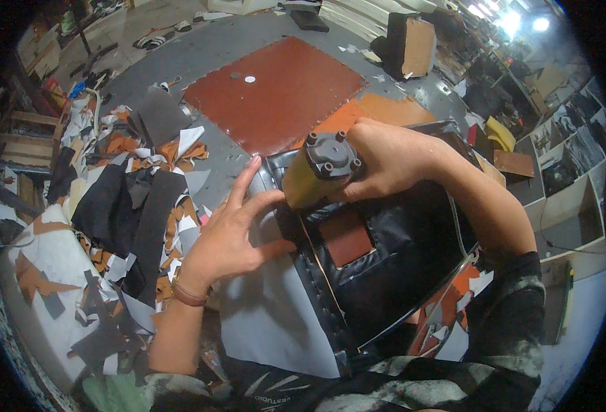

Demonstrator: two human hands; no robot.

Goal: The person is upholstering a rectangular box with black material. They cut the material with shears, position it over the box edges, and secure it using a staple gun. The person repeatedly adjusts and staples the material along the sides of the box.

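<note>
My right hand (pixel 395 159) is wrapped round an air staple gun (pixel 310 180) with a yellowish body and a round black bolted cap. The gun stands over the edge of a black leather-like upholstered piece (pixel 399 295), hiding its own tip. My left hand (pixel 229 237) lies with fingers spread on the grey fabric (pixel 265 302) along that piece's left edge, its thumb close to the gun. A square opening in the black cover shows a reddish-brown panel (pixel 345 237). A clear hose (pixel 462 226) runs beside my right forearm.
A large reddish-brown sheet (pixel 282 89) lies on the grey surface ahead, with orange pieces (pixel 395 108) near it. Fabric scraps (pixel 128 233) pile up on the left. A foam block (pixel 418 47) stands at the far right, with shelves (pixel 577 220) along the right side.
</note>
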